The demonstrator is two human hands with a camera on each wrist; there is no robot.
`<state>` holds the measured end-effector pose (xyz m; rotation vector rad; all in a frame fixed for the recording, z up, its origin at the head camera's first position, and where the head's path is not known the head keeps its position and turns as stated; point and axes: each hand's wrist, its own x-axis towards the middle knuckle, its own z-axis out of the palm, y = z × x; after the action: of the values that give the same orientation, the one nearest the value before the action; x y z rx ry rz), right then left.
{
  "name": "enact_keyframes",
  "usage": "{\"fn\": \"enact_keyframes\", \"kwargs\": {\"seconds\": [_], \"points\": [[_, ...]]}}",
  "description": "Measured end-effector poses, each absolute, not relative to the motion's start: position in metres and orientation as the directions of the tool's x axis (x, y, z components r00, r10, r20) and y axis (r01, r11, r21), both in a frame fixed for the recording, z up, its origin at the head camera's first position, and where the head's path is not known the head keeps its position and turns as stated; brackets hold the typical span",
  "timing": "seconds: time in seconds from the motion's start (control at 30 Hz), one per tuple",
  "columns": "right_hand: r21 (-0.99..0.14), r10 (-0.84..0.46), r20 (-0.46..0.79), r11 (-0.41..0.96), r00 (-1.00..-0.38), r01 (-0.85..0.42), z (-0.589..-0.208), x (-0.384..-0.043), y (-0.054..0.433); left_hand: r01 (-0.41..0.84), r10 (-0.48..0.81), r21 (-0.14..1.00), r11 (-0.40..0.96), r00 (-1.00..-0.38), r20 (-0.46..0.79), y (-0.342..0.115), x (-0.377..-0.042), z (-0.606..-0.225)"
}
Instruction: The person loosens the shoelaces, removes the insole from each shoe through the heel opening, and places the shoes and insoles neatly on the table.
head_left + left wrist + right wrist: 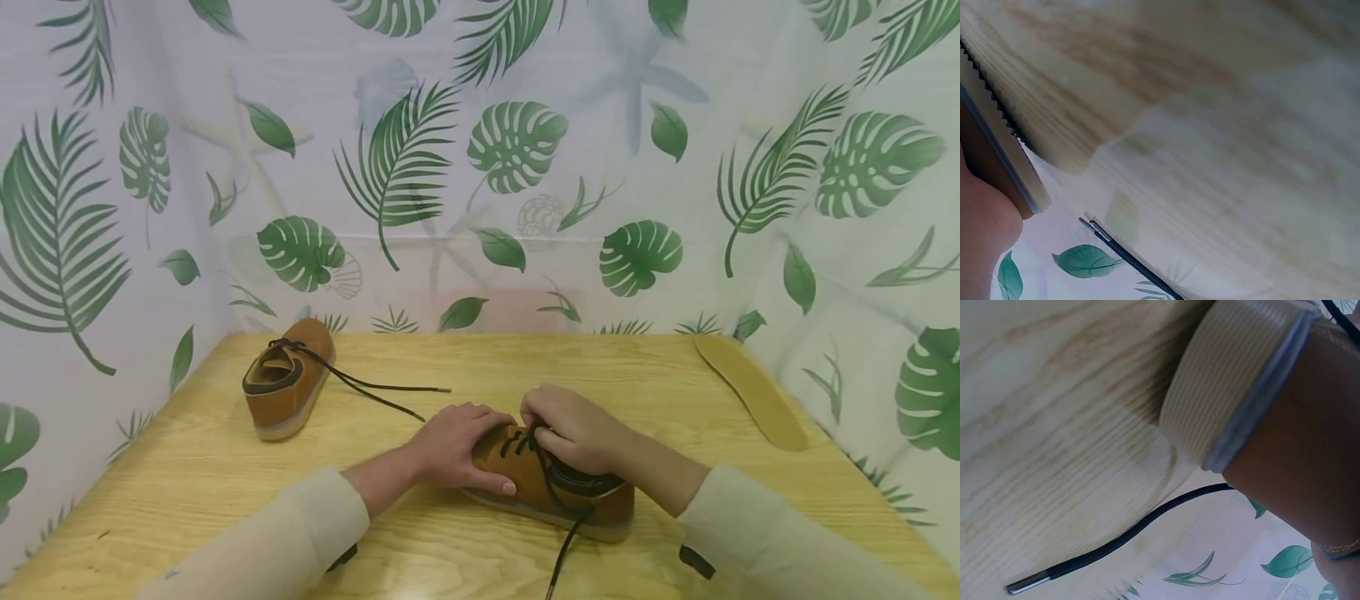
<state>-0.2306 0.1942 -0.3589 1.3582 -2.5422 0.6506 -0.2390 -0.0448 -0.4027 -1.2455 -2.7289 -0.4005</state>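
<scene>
A brown shoe [525, 471] with black laces lies on the table in front of me, toe to the left. My left hand [461, 446] grips its toe end, thumb along the near side. At the top of the lacing my right hand [577, 425] has curled fingers on the shoe's opening; whether they pinch tongue or lace is hidden. One black lace [562, 554] trails over the near side onto the table. The left wrist view shows part of the sole [1004, 125] beside the hand. The heel [1297, 425] fills the right of the right wrist view.
A second brown shoe [288, 383] stands at the back left, its black laces [382, 387] stretched to the right across the wooden table [480, 358]. A tan insole [750, 392] lies at the right edge. Leaf-printed cloth [420, 275] walls the sides and back.
</scene>
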Motion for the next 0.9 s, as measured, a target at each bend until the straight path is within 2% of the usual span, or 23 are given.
{"fn": "enact_keyframes", "kwargs": {"seconds": [0.23,0.6,0.9], "points": [[-0.281,-0.743,0.33,0.512,-0.582,-0.812,-0.3608,-0.2303,0.1918,0.76,0.728,0.192,0.621,-0.65,0.218,-0.0451,-0.2387,-0.4039],[-0.224,-0.747,0.366,0.509,-0.556,-0.831,-0.3589,-0.2303,0.1935,0.761,0.729,0.198,0.617,-0.648,0.221,-0.0449,-0.2395,-0.4032],[-0.194,-0.688,0.379,0.595,-0.619,-0.78,-0.3615,-0.2307,0.1923,0.754,0.725,0.197,0.627,-0.657,0.206,-0.0438,-0.2396,-0.4031]]}}
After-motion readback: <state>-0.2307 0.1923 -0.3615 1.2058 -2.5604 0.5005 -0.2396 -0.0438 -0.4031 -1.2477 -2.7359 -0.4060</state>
